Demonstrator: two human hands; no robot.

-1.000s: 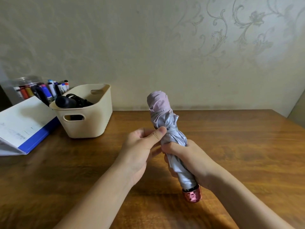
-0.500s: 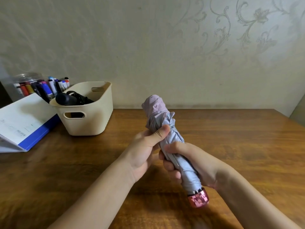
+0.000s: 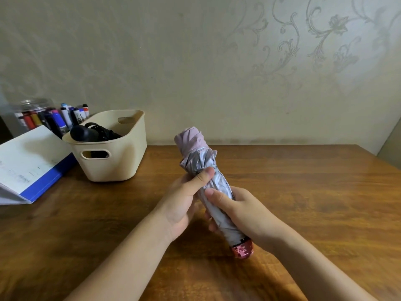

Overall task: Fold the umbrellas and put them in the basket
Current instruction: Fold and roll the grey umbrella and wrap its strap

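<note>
A folded pink and silver umbrella (image 3: 200, 161) with a pink handle cap is held tilted above the wooden table (image 3: 303, 192), tip toward the wall. My left hand (image 3: 184, 198) grips its upper middle, thumb pressed on the silver fabric. My right hand (image 3: 240, 211) wraps around the lower shaft just above the handle. A cream plastic basket (image 3: 121, 159) stands at the back left of the table, with a black folded umbrella (image 3: 86, 133) lying inside it.
A white and blue binder (image 3: 28, 166) lies left of the basket. Behind it stands a clear jar with several markers (image 3: 54, 118). The wall runs along the table's far edge.
The umbrella has tilted a bit more to the left and both hands have shifted their grip slightly along it. The view has risen a little.
</note>
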